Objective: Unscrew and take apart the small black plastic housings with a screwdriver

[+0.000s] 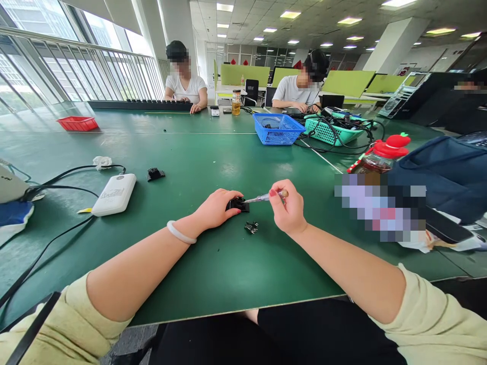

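Note:
On the green table, my left hand (217, 209) holds a small black part (239, 205) between thumb and fingers. My right hand (288, 207) is closed round the handle of a screwdriver (262, 197) with a clear shaft end, and its tip touches the black part. Just below the part lies a small cluster of black and metallic pieces (251, 227), touched by neither hand. Another black part (155, 174) rests farther left. Fine detail of the part in my left hand is hidden by the fingers.
A white power bank (114, 194) with black cables is at left. Beyond are a red tray (77, 123), a blue basket (278, 129) and a green basket (335, 133) with cables. A red-lidded bottle (384, 153) and dark bag (445, 172) stand right. Two people sit across the table.

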Demonstrator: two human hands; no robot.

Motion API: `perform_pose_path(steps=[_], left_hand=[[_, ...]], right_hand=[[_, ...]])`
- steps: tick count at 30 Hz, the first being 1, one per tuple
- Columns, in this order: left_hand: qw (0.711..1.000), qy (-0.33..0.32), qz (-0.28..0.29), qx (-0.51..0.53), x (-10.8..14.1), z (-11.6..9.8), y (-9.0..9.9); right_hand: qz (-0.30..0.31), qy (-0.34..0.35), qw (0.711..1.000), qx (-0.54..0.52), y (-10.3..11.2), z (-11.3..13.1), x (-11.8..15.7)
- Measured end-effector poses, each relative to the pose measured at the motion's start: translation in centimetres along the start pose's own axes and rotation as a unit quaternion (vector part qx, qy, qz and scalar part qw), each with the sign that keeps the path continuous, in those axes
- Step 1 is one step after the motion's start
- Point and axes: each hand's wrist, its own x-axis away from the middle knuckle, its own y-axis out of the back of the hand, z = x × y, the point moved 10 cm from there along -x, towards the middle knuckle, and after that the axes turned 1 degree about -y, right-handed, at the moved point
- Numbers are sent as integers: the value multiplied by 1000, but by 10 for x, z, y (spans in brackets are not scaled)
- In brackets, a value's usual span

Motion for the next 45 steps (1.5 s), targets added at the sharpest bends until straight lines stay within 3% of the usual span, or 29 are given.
perform_pose_path(steps=[4, 9, 11, 15, 19, 22, 26, 31, 36, 39, 45], left_hand=[[1000, -2, -5, -1, 0, -1, 1], [1000, -6, -27, -6, 1, -4, 6], [999, -2, -39, -8, 3, -5, 10], [997, 10, -71, -34, 8, -8, 20], [985, 46, -89, -141, 15, -11, 32], [969, 102, -59, -219, 22, -7, 33], [961, 131, -10, -242, 31, -10, 26], [978, 12, -30, -206, 31, -54, 14], [991, -27, 42, -120, 22, -70, -23], [990, -47, 53, -125, 15, -70, -34], [993, -3, 8, -121, 4, -43, -25]], right_hand=[[69, -9, 998, 6, -19, -3, 5], [65, -60, 995, -42, -22, -21, 1], [21, -101, 989, -110, -14, -35, -5], [-96, -201, 939, -260, 7, -77, -13], [-160, -299, 890, -306, 19, -114, -9], [-173, -305, 882, -314, 23, -120, -8], [-171, -301, 884, -313, 22, -122, -7], [-180, -301, 883, -312, 23, -127, -6], [-193, -301, 880, -313, 25, -133, -8], [-198, -300, 879, -314, 25, -134, -9], [-207, -296, 879, -313, 26, -134, -10]])
